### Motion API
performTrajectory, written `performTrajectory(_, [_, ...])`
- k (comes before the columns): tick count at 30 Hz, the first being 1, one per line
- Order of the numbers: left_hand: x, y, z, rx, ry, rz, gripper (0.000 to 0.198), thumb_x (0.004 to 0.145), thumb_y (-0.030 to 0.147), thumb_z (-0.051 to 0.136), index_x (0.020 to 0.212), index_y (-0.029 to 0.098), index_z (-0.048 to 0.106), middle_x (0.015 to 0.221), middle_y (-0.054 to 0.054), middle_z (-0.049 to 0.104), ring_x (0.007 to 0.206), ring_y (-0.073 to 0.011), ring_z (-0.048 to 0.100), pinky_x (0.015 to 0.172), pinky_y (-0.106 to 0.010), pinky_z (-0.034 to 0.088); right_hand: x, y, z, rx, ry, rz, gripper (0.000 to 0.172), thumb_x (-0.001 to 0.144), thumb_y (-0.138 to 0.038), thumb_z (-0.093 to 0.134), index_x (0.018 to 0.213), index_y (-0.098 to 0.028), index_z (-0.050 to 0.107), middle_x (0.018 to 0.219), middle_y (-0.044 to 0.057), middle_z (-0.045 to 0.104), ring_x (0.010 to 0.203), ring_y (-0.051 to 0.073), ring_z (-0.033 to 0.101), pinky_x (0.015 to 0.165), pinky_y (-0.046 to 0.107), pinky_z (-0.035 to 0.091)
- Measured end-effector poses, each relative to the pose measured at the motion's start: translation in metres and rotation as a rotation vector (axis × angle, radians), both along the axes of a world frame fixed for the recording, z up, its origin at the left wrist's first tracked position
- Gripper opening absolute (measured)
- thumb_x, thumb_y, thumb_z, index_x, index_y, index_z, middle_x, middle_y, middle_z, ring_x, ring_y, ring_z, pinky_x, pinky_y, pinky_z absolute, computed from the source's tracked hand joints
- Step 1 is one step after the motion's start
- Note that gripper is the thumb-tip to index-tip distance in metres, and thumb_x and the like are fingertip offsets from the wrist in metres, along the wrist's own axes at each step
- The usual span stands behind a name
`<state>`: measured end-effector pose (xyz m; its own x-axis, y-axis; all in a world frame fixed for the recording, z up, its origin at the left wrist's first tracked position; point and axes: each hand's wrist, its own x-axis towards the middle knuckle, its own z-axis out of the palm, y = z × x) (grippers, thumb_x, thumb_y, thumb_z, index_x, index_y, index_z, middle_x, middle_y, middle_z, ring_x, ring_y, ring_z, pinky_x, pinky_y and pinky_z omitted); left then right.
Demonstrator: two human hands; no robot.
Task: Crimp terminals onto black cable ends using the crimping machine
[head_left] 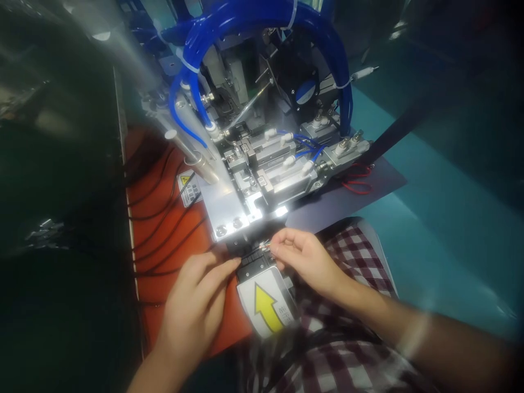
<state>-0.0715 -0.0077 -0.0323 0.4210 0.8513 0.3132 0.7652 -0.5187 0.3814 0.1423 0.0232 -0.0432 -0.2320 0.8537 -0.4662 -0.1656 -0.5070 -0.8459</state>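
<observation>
Colours, all relative to the mounting plate (210,210) as seen in view: plate itself is bare silver. Above it, hose bundle (339,60) in deep blue, cable tie (293,13) white. Upper right of it, push-in fittings (290,161) white. Left of it, tabletop (235,322) orange-red, warning label (190,188) white with yellow triangle and black print. Just below it, fixture block (254,268) black; small part (264,246) whitish, too blurred for more. Further below, arrow label (268,305) white, arrow yellow, black-outlined. Right of it, wire loop (358,192) red, floor (442,180) teal. Lower right, checked garment (360,254) maroon/white.
</observation>
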Motion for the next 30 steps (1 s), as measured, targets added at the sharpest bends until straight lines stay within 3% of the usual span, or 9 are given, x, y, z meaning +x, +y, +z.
performTrajectory(14, [-0.001,0.0,0.0,-0.022,-0.021,0.006,0.03,0.088,0.002,0.052,0.11,0.02,0.062,0.103,-0.005,0.053,0.094,-0.0148,0.056,0.08,-0.026,0.049,-0.006,0.003,-0.003,-0.051,0.087,-0.041,0.012,0.077,-0.021,0.062,0.067,-0.016,0.06,0.052,-0.006,0.055,0.051,0.008,0.048,0.058,0.025,0.037])
performTrajectory(19, [-0.001,-0.001,0.0,-0.03,-0.023,0.007,0.031,0.088,0.001,0.053,0.111,0.019,0.062,0.103,-0.005,0.055,0.095,-0.0146,0.056,0.082,-0.026,0.048,0.0,0.002,-0.003,-0.091,0.12,0.002,0.012,0.078,-0.024,0.064,0.07,-0.015,0.063,0.053,-0.005,0.057,0.053,0.008,0.048,0.06,0.025,0.037])
performTrajectory(24, [-0.002,0.0,-0.001,-0.019,-0.067,0.007,0.03,0.086,-0.001,0.055,0.107,0.019,0.062,0.103,-0.005,0.059,0.096,-0.0159,0.057,0.085,-0.028,0.048,0.005,0.003,-0.006,-0.086,0.128,-0.045,0.016,0.077,-0.03,0.067,0.073,-0.015,0.065,0.063,-0.002,0.061,0.054,0.008,0.051,0.059,0.025,0.039])
performTrajectory(30, [-0.008,0.0,0.005,0.037,0.096,-0.057,0.032,0.088,0.0,0.048,0.112,0.017,0.06,0.105,-0.009,0.055,0.094,-0.0191,0.055,0.079,-0.032,0.047,-0.002,0.004,-0.002,-0.018,0.047,-0.035,0.019,0.078,-0.034,0.067,0.071,-0.016,0.063,0.061,-0.004,0.058,0.055,0.009,0.051,0.06,0.025,0.041])
